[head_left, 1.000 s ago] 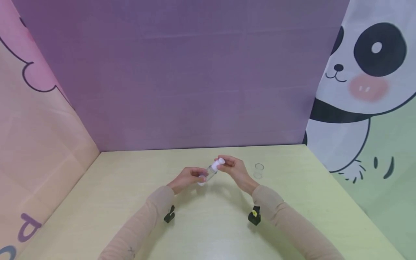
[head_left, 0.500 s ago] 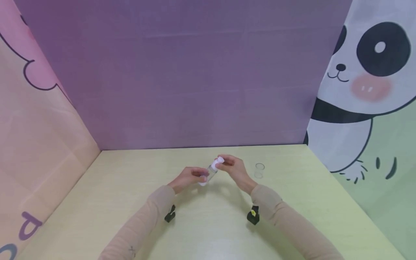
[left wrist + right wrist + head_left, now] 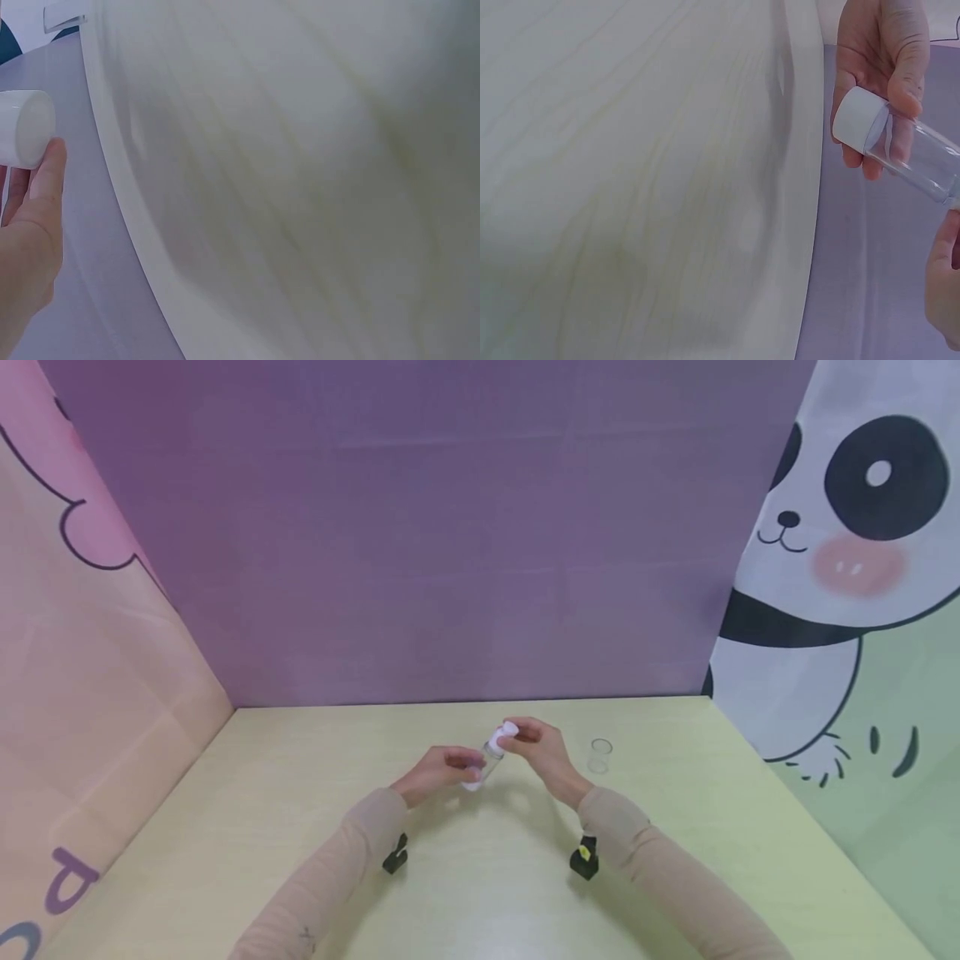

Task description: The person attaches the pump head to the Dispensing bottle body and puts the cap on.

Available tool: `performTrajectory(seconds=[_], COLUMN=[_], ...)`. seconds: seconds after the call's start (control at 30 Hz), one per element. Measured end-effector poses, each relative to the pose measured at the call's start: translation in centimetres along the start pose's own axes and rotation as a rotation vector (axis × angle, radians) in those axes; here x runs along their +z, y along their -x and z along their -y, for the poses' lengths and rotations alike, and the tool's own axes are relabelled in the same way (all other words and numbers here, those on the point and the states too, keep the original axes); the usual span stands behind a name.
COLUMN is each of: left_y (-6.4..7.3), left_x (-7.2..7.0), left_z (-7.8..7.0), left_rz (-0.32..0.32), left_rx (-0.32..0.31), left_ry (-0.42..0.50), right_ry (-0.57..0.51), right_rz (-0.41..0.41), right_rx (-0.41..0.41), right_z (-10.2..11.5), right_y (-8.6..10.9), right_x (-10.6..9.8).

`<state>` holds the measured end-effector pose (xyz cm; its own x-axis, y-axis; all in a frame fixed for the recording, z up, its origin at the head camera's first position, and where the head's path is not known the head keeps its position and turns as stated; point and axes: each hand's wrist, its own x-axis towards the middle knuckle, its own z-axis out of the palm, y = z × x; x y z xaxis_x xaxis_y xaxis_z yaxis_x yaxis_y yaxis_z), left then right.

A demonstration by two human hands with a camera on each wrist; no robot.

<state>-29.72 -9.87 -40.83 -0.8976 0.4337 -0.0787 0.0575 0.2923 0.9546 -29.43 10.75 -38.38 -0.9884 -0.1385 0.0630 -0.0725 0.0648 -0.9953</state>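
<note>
A clear bottle [image 3: 491, 765] with white ends is held tilted above the table, between both hands. My left hand [image 3: 438, 772] grips its lower end around the white base [image 3: 860, 120]; the same base [image 3: 34, 129] appears at the left edge of the left wrist view. At the upper end, my right hand [image 3: 546, 758] pinches the white top piece [image 3: 504, 735] between thumb and fingers. Through the transparent wall of the bottle [image 3: 922, 156], in the right wrist view, the left fingers show. That view cuts off the top piece.
A clear, open-looking cylinder [image 3: 600, 757], perhaps a cap, stands on the pale wooden table [image 3: 315, 743] to the right of my right hand. Purple cloth [image 3: 450, 543] rises behind the table's far edge. Printed cloths [image 3: 825, 677] flank both sides.
My left hand and the bottle's base have shifted slightly to the right, nearer my right hand. The right hand keeps its pinch almost in place. The head view has moved a little.
</note>
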Motion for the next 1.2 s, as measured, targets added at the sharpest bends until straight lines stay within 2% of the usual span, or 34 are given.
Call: performTrajectory(seconds=[0.23,0.63,0.77,1.07,1.2], left_y=[0.22,0.11,0.18,-0.07,-0.31], left_x=[0.06,0.16,0.12,0.02,0.06], left_z=[-0.39,-0.15,-0.2,0.01,0.12], left_rz=[-0.004,-0.002,-0.008,0.002,-0.001], left_rx=[-0.001,-0.011,-0.017,-0.018,-0.034], left_ry=[-0.003,-0.004,-0.008,0.003,0.002], right_ry=[-0.002,-0.013,-0.017,-0.102,-0.125], right_rz=[0.002,-0.016,0.005,0.112,0.127], right_rx=[0.009,0.015,0.011,-0.041,-0.053], right_z=[-0.13,-0.35,-0.39,-0.87,-0.96], right_y=[-0.21,-0.27,-0.26,-0.44,-0.48], right_x=[-0.09,-0.15,-0.31,-0.69,-0.76])
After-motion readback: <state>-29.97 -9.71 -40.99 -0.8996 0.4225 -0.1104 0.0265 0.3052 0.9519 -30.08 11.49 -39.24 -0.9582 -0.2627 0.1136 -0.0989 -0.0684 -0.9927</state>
